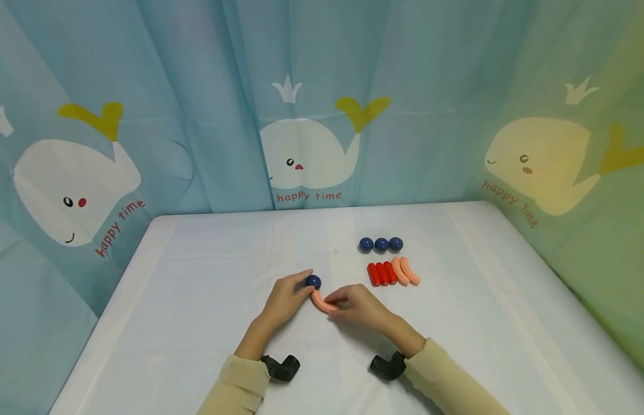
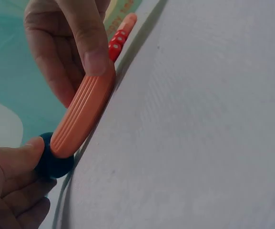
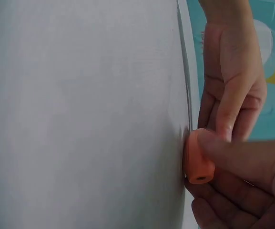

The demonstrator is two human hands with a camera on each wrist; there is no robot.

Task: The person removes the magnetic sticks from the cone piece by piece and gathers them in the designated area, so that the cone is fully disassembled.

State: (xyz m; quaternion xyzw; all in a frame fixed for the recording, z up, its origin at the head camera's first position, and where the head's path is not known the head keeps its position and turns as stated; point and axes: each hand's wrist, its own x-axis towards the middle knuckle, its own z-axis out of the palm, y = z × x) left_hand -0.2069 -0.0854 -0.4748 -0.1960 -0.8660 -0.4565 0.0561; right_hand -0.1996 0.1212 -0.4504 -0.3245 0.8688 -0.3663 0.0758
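Note:
A dark blue ball (image 1: 313,282) sits on the table, pinched between the thumb and fingers of my left hand (image 1: 284,301). Against it lies one end of a curved orange stick (image 1: 322,303), grooved along its side in the left wrist view. My right hand (image 1: 362,308) pinches the other end of this stick between thumb and fingers. A small dark hole shows in the stick's near end (image 3: 200,178) in the right wrist view. Whether ball and stick are joined or merely touching, I cannot tell.
Farther back and right on the white table (image 1: 197,276) stand three blue balls (image 1: 381,245) in a row. Before them lie three red sticks (image 1: 383,274) and two curved orange sticks (image 1: 406,271). A whale-print curtain (image 1: 213,115) hangs behind the table.

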